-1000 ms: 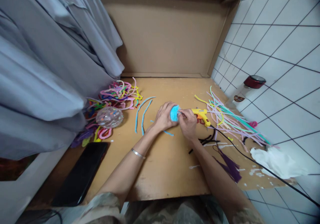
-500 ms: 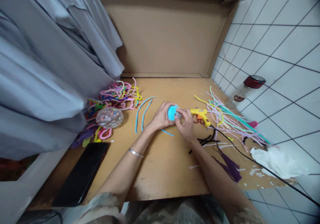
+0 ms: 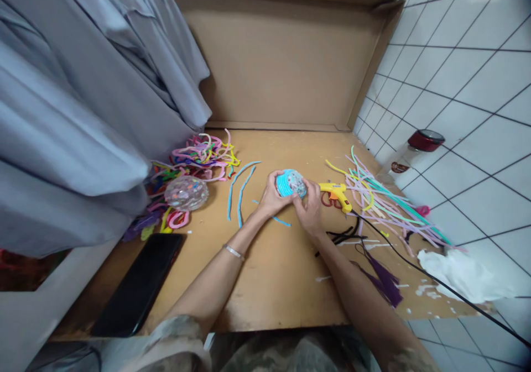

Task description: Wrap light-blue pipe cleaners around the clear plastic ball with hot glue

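Between my hands, just above the table, is a small round cup-like piece [image 3: 285, 184] wrapped in rows of light blue pipe cleaner, its end facing right pale and speckled. My left hand [image 3: 274, 195] is closed around its left side. My right hand [image 3: 309, 203] grips its right edge with thumb and fingers. Beneath and behind my left hand lies a blue pipe cleaner [image 3: 282, 222], partly hidden. Two more blue pipe cleaner strips [image 3: 240, 195] rest to the left. A yellow glue gun [image 3: 338, 193] lies right of my right hand, near red-handled scissors [image 3: 331, 202].
Left: a tangled heap of coloured pipe cleaners [image 3: 203, 153], a clear faceted bowl [image 3: 186, 193] and a black phone [image 3: 139, 283]. Right: long pipe cleaners [image 3: 381, 206], a purple tassel [image 3: 385, 283], white tissue [image 3: 456, 272], a red-lidded jar [image 3: 415, 151] and the glue gun's cord [image 3: 415, 261].
The blue-wrapped piece has turned, so its speckled end shows more. My right fingers have shifted from over that end to its edge. The view has moved slightly.
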### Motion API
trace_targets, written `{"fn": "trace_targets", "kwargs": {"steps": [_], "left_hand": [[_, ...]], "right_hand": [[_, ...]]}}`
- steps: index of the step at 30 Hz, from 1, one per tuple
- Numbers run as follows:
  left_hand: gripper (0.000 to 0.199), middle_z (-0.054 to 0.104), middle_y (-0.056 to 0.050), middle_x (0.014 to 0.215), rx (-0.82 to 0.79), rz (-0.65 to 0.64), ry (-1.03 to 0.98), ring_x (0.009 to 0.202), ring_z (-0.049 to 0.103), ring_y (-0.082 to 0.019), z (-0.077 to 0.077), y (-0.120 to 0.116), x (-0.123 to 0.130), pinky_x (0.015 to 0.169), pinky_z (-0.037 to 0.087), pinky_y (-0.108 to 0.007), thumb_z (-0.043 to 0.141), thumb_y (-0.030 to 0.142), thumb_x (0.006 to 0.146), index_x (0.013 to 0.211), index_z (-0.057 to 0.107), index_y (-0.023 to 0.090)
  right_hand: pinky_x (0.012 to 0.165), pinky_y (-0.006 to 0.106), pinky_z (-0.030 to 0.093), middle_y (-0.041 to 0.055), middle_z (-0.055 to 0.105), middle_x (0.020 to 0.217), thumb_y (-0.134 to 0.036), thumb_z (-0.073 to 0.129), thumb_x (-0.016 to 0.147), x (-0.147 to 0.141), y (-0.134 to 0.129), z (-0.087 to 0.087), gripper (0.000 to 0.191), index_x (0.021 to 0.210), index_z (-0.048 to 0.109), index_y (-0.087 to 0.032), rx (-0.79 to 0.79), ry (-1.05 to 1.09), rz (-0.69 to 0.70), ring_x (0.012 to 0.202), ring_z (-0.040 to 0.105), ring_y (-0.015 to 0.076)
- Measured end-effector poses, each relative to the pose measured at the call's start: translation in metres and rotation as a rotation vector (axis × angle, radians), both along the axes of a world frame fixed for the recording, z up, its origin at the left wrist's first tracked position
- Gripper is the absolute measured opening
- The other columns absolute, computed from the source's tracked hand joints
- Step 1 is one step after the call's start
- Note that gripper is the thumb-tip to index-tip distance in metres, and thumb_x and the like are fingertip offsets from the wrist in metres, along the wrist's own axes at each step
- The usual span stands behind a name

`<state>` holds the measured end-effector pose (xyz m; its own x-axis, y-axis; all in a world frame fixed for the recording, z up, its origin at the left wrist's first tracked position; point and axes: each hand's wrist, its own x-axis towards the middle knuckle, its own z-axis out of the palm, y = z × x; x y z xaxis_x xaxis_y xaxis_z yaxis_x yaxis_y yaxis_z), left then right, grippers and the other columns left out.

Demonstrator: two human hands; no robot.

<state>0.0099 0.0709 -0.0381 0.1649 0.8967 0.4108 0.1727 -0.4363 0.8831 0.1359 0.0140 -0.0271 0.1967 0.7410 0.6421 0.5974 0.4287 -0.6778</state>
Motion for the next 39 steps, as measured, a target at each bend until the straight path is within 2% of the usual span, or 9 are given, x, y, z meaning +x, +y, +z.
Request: {"fn": "trace_targets", "kwargs": {"steps": [3,10,17,20,23,27,31,39], "left_hand": [[0.080,0.051,-0.010,0.123,-0.032,-0.014,-0.008,0.108,0.058,-0.021,-0.001,-0.003,-0.001,0.095,0.049,-0.037,0.079,0.034,0.062,0.125,0.032,0.020],[0.092,0.039,-0.015,0.138,0.022,0.054,0.021,0.130,0.045,-0.028,0.001,-0.006,-0.006,0.106,0.042,-0.040,0.082,0.035,0.058,0.133,0.031,0.021],[0.088,0.036,-0.014,0.142,0.039,0.020,0.051,0.137,0.036,-0.030,0.004,-0.012,-0.009,0.110,0.037,-0.044,0.080,0.037,0.063,0.136,0.033,0.023],[0.078,0.037,-0.013,0.143,0.054,0.005,0.041,0.139,0.034,-0.028,0.004,-0.015,-0.012,0.113,0.033,-0.047,0.072,0.032,0.070,0.137,0.033,0.022],[0.055,0.046,-0.011,0.137,0.078,0.085,-0.006,0.132,0.043,-0.025,0.005,-0.020,-0.013,0.111,0.036,-0.047,0.059,0.025,0.078,0.131,0.041,0.022],[0.025,0.059,-0.008,0.112,0.090,0.284,-0.050,0.109,0.058,-0.020,0.007,-0.029,-0.009,0.097,0.048,-0.040,0.045,0.022,0.087,0.109,0.056,0.020],[0.021,0.060,-0.007,0.101,0.138,0.330,-0.014,0.098,0.060,-0.019,0.010,-0.037,-0.003,0.090,0.050,-0.036,0.041,0.024,0.091,0.101,0.059,0.019],[0.019,0.059,-0.006,0.098,0.202,0.310,0.014,0.096,0.059,-0.018,0.008,-0.039,-0.001,0.089,0.049,-0.035,0.042,0.019,0.089,0.097,0.059,0.019]], "right_hand": [[0.102,0.048,0.043,0.0136,0.052,0.122,-0.031,0.047,0.090,-0.001,-0.001,-0.002,0.039,0.127,0.050,-0.020,0.015,-0.042,0.011,0.118,0.050,0.0255],[0.102,0.049,0.042,0.0148,0.052,0.122,-0.034,0.045,0.092,0.002,-0.003,-0.004,0.040,0.128,0.049,-0.018,0.048,-0.075,0.002,0.118,0.050,0.0260],[0.100,0.049,0.043,0.0146,0.053,0.119,-0.036,0.043,0.093,0.003,-0.005,-0.003,0.038,0.125,0.052,-0.018,0.058,-0.061,-0.035,0.115,0.051,0.0261],[0.098,0.048,0.043,0.0144,0.054,0.116,-0.036,0.040,0.094,0.004,-0.005,-0.003,0.036,0.121,0.053,-0.017,0.078,-0.034,-0.062,0.112,0.051,0.0253],[0.096,0.048,0.043,0.0144,0.055,0.113,-0.036,0.036,0.096,0.007,-0.004,-0.005,0.035,0.118,0.055,-0.017,0.091,-0.029,-0.092,0.109,0.052,0.0254],[0.096,0.049,0.043,0.0139,0.056,0.111,-0.034,0.034,0.096,0.009,-0.003,-0.007,0.034,0.117,0.056,-0.017,0.117,-0.046,-0.133,0.108,0.051,0.0258],[0.094,0.049,0.043,0.0132,0.056,0.109,-0.033,0.034,0.096,0.009,-0.004,-0.010,0.033,0.115,0.057,-0.018,0.126,-0.076,-0.147,0.106,0.052,0.0263],[0.091,0.047,0.045,0.0141,0.059,0.105,-0.035,0.035,0.095,0.010,-0.004,-0.014,0.034,0.112,0.058,-0.015,0.110,-0.121,-0.136,0.101,0.053,0.0260]]}}
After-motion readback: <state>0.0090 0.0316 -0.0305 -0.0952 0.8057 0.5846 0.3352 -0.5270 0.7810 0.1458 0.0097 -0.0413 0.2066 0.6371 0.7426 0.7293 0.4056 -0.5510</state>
